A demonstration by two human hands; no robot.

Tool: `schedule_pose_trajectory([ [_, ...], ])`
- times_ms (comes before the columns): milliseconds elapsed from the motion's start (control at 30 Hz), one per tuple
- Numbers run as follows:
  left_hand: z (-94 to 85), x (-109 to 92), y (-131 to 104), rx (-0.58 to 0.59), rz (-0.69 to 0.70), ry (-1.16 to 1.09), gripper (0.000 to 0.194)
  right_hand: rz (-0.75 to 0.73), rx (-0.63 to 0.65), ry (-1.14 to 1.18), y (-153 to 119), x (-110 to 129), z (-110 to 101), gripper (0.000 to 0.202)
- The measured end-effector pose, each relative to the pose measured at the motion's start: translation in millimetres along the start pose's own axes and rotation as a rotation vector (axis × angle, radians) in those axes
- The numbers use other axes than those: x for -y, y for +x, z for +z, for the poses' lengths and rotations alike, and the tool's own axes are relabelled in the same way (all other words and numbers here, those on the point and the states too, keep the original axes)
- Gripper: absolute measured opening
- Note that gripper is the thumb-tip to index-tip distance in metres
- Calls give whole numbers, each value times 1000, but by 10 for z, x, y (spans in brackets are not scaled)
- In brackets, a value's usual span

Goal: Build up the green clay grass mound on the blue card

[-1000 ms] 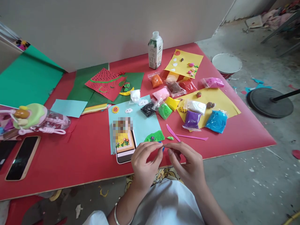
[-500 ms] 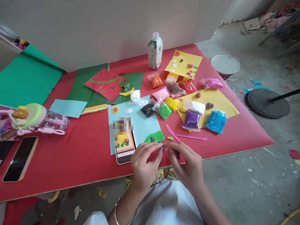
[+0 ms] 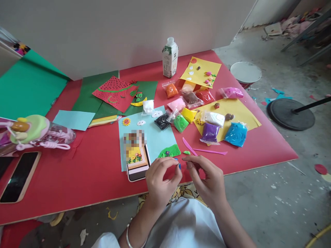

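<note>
My left hand (image 3: 161, 177) is pinched, with a small bit of blue clay (image 3: 179, 166) at its thumb and index fingertips. Facing it across a narrow gap is my right hand (image 3: 208, 175), its index finger stretched out and thumb slightly apart, with nothing visible between them. Just beyond the fingers lies a green clay mound (image 3: 169, 151) with a small purple flower, on a light blue sheet (image 3: 162, 137). A small green clay piece (image 3: 186, 152) rests beside the pink clay knife (image 3: 189, 146) and a thin pink tool (image 3: 210, 151). A phone (image 3: 139, 172) showing a flower picture overlaps the sheet.
Bags of coloured clay, including purple (image 3: 209, 133) and blue (image 3: 236, 134), lie beyond my hands. A carton bottle (image 3: 170, 58) stands at the back. On the left are a pink-strapped cup (image 3: 60, 132) and another phone (image 3: 20, 177). The red table's edge (image 3: 258, 166) runs near my hands.
My fingertips, which nearly met before, have drawn slightly apart. The blue clay stays at my left fingertips. The view has shifted a little.
</note>
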State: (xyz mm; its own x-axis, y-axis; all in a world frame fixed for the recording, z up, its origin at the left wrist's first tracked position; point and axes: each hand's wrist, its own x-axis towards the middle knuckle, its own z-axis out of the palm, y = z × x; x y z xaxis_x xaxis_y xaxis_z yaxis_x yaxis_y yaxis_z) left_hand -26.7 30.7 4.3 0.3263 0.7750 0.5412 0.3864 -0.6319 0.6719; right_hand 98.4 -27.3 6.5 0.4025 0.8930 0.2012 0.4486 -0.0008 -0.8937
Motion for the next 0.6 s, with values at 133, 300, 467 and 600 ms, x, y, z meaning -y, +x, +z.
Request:
schedule_pose_trajectory([
  [133, 8, 21, -9, 5, 38, 20, 18, 2, 25, 2, -15, -18, -3, 15],
  [300, -3, 26, -26, 26, 79, 48, 21, 12, 32, 10, -24, -44, -4, 15],
  [467, 6, 23, -29, 26, 65, 62, 16, 10, 25, 5, -35, -89, -23, 15],
  [600, 8, 28, -32, 40, 47, 70, 15, 1, 28, 0, -50, -145, -59, 15],
])
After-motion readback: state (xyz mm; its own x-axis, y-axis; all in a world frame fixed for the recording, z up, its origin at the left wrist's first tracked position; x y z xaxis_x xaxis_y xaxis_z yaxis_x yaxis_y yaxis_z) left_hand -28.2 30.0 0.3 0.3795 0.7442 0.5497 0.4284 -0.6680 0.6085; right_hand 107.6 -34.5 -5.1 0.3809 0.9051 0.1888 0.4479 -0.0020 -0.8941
